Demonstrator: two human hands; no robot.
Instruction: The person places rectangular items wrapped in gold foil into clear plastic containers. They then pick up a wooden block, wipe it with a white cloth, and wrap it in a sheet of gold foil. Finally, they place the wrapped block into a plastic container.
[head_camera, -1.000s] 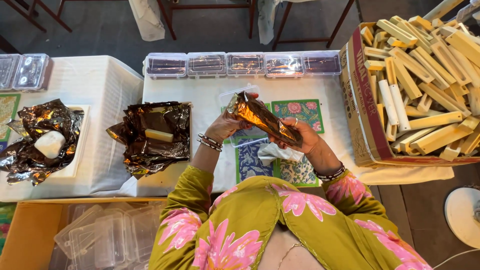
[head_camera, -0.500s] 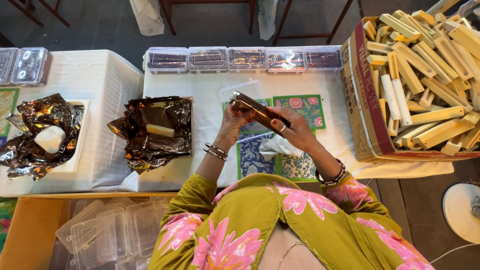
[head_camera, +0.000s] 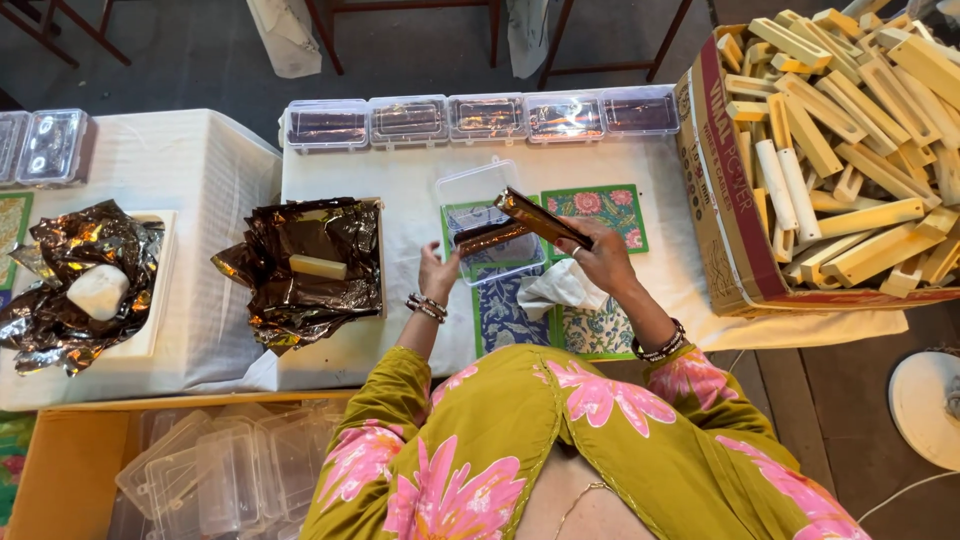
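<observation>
My right hand (head_camera: 602, 262) holds a long bar wrapped in brown-gold foil (head_camera: 541, 218), tilted over an open clear plastic box (head_camera: 478, 190) on the white table. A second foil-wrapped bar (head_camera: 489, 238) lies inside that box. My left hand (head_camera: 437, 276) grips the box at its near-left corner. The box stands on floral printed cloths (head_camera: 600, 206), with a crumpled white cloth (head_camera: 560, 288) just below my right hand.
A row of closed clear boxes (head_camera: 488, 117) lines the table's far edge. A tray of crumpled foil with a pale bar (head_camera: 318, 267) sits left. A cardboard carton of several pale bars (head_camera: 850, 150) stands right. Empty clear boxes (head_camera: 215, 470) lie in a crate below left.
My left hand has let go of the wrapped bar and dropped to the clear box. My right hand now holds the bar alone, closer to the box.
</observation>
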